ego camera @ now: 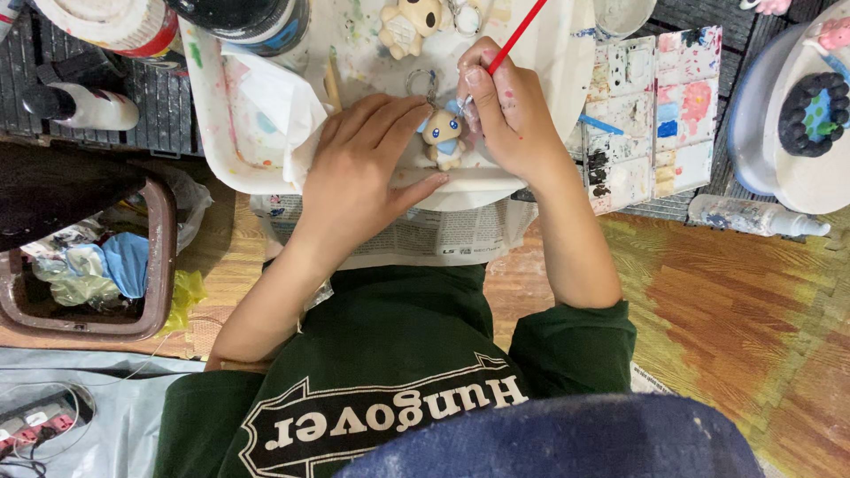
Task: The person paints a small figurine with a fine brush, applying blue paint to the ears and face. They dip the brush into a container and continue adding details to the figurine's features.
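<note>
— From the head view, where's the figurine (443, 137)?

— On the white tray (221, 159), near its front edge, between the two hands. The left hand (363, 168) lies flat beside it, fingers stretched toward its left side and touching it, thumb under it along the tray rim. Not closed round it, more bracing it.

— And the right hand (509, 111)?

— Pinched shut on a red brush (518, 31). The handle slants up and away to the right; the tip comes down at the figurine's upper right, by its head. That hand looks nearer to the painted spot.

— Which way does the figurine lie?

— Long axis runs roughly away from the person, head at the far end, feet toward the newspaper (416, 239). Face is up toward the camera.

— Anything else close?

— A second figurine (409, 25) farther back on the tray, and a paint palette (655, 115) to the right.
</note>
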